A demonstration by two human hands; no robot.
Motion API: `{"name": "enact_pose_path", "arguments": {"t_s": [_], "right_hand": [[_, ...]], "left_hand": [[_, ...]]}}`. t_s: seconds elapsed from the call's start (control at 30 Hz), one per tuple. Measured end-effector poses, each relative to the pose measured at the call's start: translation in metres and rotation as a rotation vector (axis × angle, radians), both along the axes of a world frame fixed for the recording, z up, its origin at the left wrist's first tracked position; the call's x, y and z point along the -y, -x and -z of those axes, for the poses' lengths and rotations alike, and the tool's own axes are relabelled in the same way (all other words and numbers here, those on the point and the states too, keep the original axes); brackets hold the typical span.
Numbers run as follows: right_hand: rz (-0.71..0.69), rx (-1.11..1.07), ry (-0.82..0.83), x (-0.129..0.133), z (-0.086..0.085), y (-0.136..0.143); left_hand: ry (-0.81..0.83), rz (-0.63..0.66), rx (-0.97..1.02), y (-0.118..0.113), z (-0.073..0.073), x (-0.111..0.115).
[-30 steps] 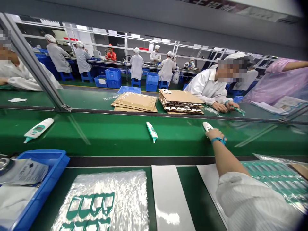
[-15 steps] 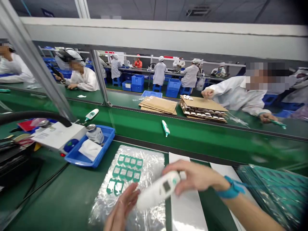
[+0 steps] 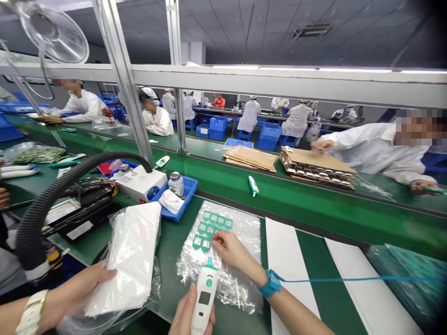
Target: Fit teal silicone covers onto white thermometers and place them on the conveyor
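Note:
My left hand (image 3: 185, 309) is wrapped around a white ear thermometer (image 3: 204, 302) with a teal tip, small dark display and teal button; it stands tip up. Just above it, my right hand (image 3: 228, 249), wearing a blue wrist strap (image 3: 273, 284), has thumb and fingers pinched together over a clear plastic sheet (image 3: 240, 228). Several small green-rimmed pieces (image 3: 197, 242) lie in rows on this sheet. The pinching fingertips are at these pieces and cover some; what is between them cannot be made out.
Another person's hand (image 3: 84, 284) holds a clear bag of white sheets (image 3: 129, 256) at left. A blue tray (image 3: 190, 193) holds a jar. White strips (image 3: 288, 260) and bagged green sheets (image 3: 401, 274) lie right. A second thermometer (image 3: 253, 186) rests on the green belt (image 3: 314, 204).
The thermometer has passed from my right hand to my left. My right hand has moved left to the green-rimmed pieces. Another person's hand with a bag has entered at left; the view has shifted.

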State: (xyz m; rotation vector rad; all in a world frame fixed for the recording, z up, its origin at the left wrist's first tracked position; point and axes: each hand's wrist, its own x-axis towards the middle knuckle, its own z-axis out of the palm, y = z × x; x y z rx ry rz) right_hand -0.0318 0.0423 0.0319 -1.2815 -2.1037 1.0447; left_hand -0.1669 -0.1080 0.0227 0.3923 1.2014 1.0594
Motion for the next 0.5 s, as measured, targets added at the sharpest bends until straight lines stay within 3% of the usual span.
{"name": "enact_pose_path", "arguments": {"t_s": [0.1, 0.27, 0.37, 0.5], "right_hand": [[0.07, 0.109, -0.13, 0.001, 0.005, 0.011], [0.168, 0.073, -0.109, -0.005, 0.015, 0.014], [0.172, -0.091, -0.039, -0.005, 0.02, 0.014], [0.177, -0.336, 0.125, -0.001, 0.017, 0.013]], "left_hand": [[-0.039, 0.004, 0.035, 0.005, 0.006, 0.003], [-0.158, 0.043, 0.097, 0.017, 0.016, 0.004], [-0.168, -0.051, 0.094, 0.021, 0.019, 0.007], [-0.254, -0.292, 0.037, 0.029, 0.015, 0.018]]}}
